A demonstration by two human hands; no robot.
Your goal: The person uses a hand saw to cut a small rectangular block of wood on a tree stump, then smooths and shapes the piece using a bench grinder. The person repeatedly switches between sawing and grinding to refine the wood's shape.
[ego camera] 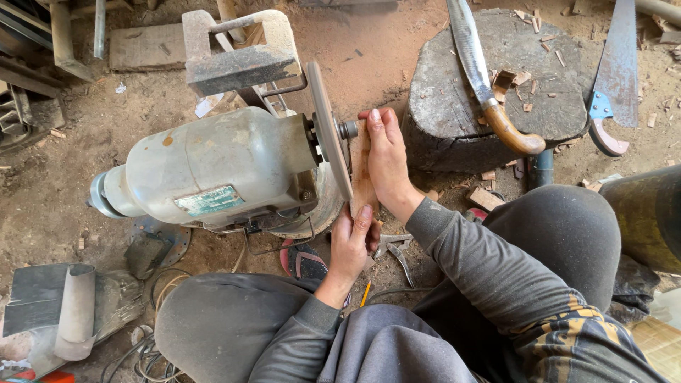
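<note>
Against the flat face of the sanding disc [328, 135], a narrow wooden strip [362, 174] stands on edge, running from near the disc's hub down toward the person's lap. Each hand keeps a closed grip on it. The right hand [386, 159] lies along the strip's outer side, fingers stretched up its length with the fingertips near the top end, pressing the wood toward the disc. The left hand [352, 241] wraps the lower end from below, thumb on the near face, so the strip sits between the two hands with only its middle part bare. The disc is mounted on a grey motor [213, 167] that rests on the dirt floor [42, 191]. Just right of the hands stands a dark round chopping block [461, 92] scattered with wood chips, a curved knife with a wooden handle [482, 78] lying across it. A handsaw [614, 71] leans further right. Pliers [397, 248] lie on the floor below the right wrist.
</note>
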